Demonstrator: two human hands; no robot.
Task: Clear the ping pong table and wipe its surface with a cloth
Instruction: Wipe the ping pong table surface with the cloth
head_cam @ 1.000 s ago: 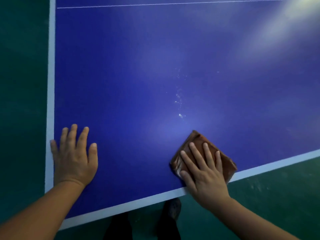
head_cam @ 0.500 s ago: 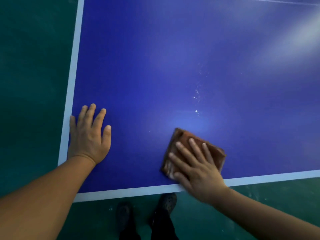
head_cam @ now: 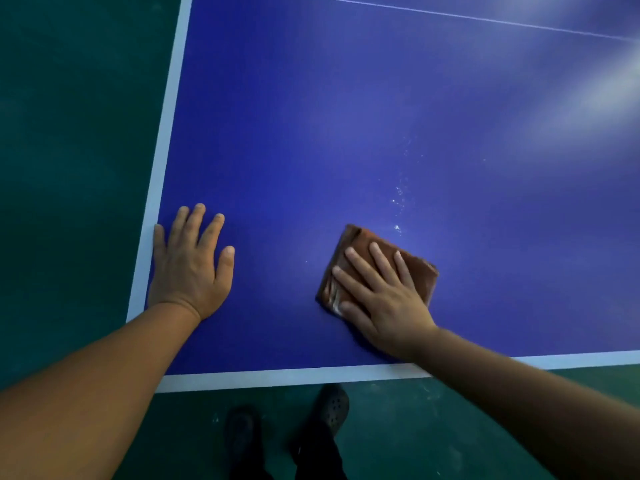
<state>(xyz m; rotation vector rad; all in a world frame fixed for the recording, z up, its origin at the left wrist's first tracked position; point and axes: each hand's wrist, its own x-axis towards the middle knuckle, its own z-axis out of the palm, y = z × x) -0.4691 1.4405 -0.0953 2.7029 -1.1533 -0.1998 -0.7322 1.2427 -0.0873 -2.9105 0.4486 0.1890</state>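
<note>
The desk (head_cam: pixel 346 133) fills most of the view, a blue playing top with a white border, its near left corner toward the person; nothing lies on the part in view except the cloth. It looks hard, flat and smooth, so a cloth should slide over it easily under light pressure. The left hand (head_cam: pixel 190 268) lies flat and spread on the top beside the left border, fingers straight, holding nothing, probably bracing. The right hand (head_cam: pixel 377 292) lies palm down on the cloth (head_cam: pixel 415 268), fingers straight and pressing it to the top, not curled round it. The cloth is brown, folded into a small pad, near the front edge and well apart from the left hand. It looks soft, light and limp, best driven by a flat palm over its middle, since a pinched corner would likely let it unfold. Pale specks (head_cam: pixel 398 199) lie just beyond it, probably unwiped as yet
</note>
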